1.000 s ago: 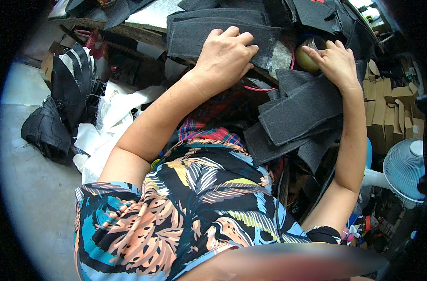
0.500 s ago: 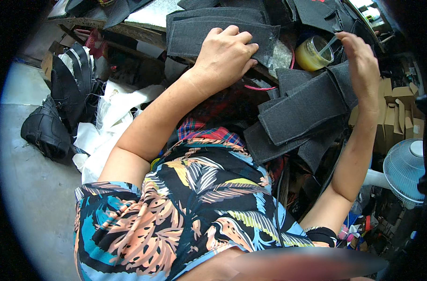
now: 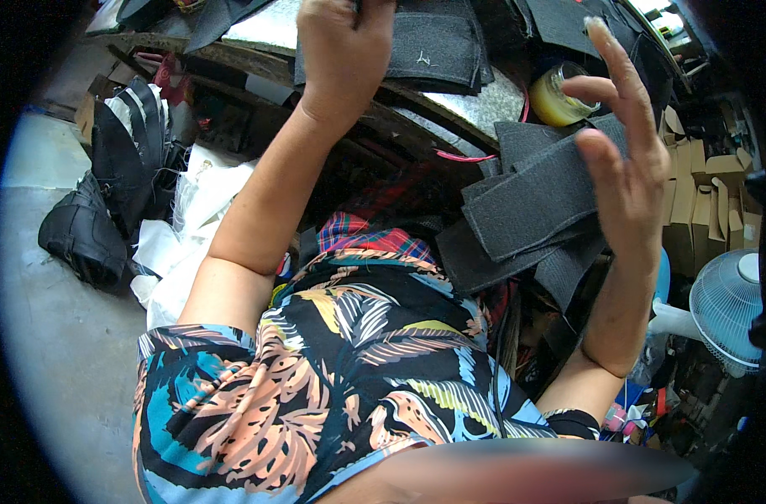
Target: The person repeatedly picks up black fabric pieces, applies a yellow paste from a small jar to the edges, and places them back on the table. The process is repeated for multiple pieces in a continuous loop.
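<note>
So the big change: half a second earlier the left hand (image 3: 345,59) was lying on the stack of black panels (image 3: 442,50), and now it had lifted up to the top edge of the view. The upper panel it was pressing had slid out of its old spot, so the one underneath lay bare, with a little pale squiggle (image 3: 425,59) showing. That meant no hand was visibly holding the stack down on the worktable (image 3: 488,109). The right hand (image 3: 637,172) had come in closer past the jar of yellowish stuff (image 3: 555,97), and the thin stick it had been pinching wasn't clearly visible anymore. Pose-wise, the right was spread, index pointing up with a whitish smear at the tip, thumb well apart, hovering near the loose black pieces (image 3: 534,202). The left wrist was bent upward, but its fingertips were cropped, so I couldn't tell whether it was pinching anything.
</note>
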Motion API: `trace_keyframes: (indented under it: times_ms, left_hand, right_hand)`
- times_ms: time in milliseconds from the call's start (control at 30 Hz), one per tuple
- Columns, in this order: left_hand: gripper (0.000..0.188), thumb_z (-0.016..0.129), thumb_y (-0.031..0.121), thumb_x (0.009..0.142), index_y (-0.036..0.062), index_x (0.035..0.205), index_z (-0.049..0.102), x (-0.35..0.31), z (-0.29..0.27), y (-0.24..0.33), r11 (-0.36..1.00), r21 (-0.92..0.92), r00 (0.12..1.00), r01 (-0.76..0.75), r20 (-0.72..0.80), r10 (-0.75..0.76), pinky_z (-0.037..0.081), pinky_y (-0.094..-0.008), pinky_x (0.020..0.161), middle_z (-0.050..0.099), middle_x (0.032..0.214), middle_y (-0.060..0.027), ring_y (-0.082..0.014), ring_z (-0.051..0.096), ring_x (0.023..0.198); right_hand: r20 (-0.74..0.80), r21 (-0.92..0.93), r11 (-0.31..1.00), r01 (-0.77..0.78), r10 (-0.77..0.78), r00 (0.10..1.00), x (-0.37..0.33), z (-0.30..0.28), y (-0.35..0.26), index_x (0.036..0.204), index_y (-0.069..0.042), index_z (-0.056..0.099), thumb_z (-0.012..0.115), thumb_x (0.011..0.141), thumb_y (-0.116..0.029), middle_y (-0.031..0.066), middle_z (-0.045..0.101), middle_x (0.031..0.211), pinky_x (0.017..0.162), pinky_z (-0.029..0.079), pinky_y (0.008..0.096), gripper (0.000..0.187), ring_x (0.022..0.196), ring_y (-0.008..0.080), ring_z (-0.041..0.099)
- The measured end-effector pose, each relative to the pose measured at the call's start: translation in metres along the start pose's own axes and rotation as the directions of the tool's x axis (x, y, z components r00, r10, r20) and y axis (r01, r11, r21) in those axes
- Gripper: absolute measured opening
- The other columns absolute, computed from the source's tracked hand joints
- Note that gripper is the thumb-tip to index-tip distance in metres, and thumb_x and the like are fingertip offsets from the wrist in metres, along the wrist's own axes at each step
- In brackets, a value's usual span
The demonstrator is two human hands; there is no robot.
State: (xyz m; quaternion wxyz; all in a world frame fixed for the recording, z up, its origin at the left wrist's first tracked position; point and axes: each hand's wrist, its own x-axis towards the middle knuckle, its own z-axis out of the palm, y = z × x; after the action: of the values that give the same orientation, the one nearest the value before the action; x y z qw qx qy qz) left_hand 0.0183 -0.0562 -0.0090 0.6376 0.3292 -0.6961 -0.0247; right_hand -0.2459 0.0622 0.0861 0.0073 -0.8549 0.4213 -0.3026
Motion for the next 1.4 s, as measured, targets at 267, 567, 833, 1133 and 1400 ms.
trace_keyframes:
  times_ms: [267,567,833,1133,1400]
  left_hand:
    - [0.025,0.052,-0.01,0.097,0.0076,0.115,0.049,0.013,-0.007,0.039,0.762,-0.647,0.94,0.04,-0.235,-0.249,0.046,-0.022,0.074,0.051,0.094,0.0003,-0.0058,0.052,0.083]
    - [0.027,0.062,0.015,0.098,-0.0021,0.118,0.066,-0.022,0.011,0.046,0.724,-0.483,0.863,0.493,0.381,-0.333,0.053,-0.032,0.088,0.066,0.099,-0.0112,-0.0213,0.065,0.096]
    - [0.033,0.073,0.032,0.093,0.0031,0.108,0.071,-0.017,-0.014,0.048,0.364,-0.474,0.592,0.802,0.712,-0.377,0.051,-0.0286,0.081,0.07,0.095,-0.0033,-0.0131,0.064,0.084]
    - [0.049,0.079,0.007,0.082,0.0009,0.127,0.06,-0.02,-0.008,0.057,0.153,-0.48,0.495,0.864,0.753,-0.434,0.058,-0.0305,0.083,0.072,0.112,-0.0111,-0.0177,0.071,0.093]
    - [0.059,0.069,-0.001,0.08,-0.002,0.137,0.053,-0.023,-0.01,0.069,0.237,-0.372,0.428,0.897,0.864,-0.265,0.056,-0.0244,0.082,0.07,0.108,-0.0071,-0.0115,0.067,0.09]
  right_hand:
    - [-0.167,0.266,0.964,0.012,0.034,0.985,0.007,0.048,-0.002,0.162,-0.024,-0.001,0.067,0.094,-0.045,0.0203,0.058,0.139,0.094,0.057,0.0424,0.1,0.118,0.0292,0.064]
    - [-0.073,0.48,0.856,-0.192,0.257,0.964,0.005,0.048,0.007,0.162,-0.017,-0.004,0.069,0.091,0.0,0.0129,0.064,0.106,0.078,0.06,0.0265,0.103,0.094,0.0158,0.069]
    - [-0.07,0.588,0.78,-0.214,0.313,0.947,-0.004,0.056,-0.004,0.162,-0.022,-0.002,0.069,0.089,0.005,0.0111,0.06,0.111,0.079,0.061,0.026,0.106,0.094,0.0141,0.068]
    - [-0.158,-0.072,0.996,-0.054,0.042,0.986,0.0,0.043,-0.007,0.16,-0.026,0.029,0.081,0.085,-0.021,0.0051,0.062,0.108,0.069,0.054,0.0245,0.091,0.089,0.0125,0.063]
    - [-0.035,-0.355,0.932,0.069,-0.087,0.996,0.009,0.038,-0.008,0.123,-0.026,0.074,0.071,0.086,-0.047,0.0044,0.061,0.103,0.08,0.05,0.0365,0.043,0.093,0.0233,0.058]
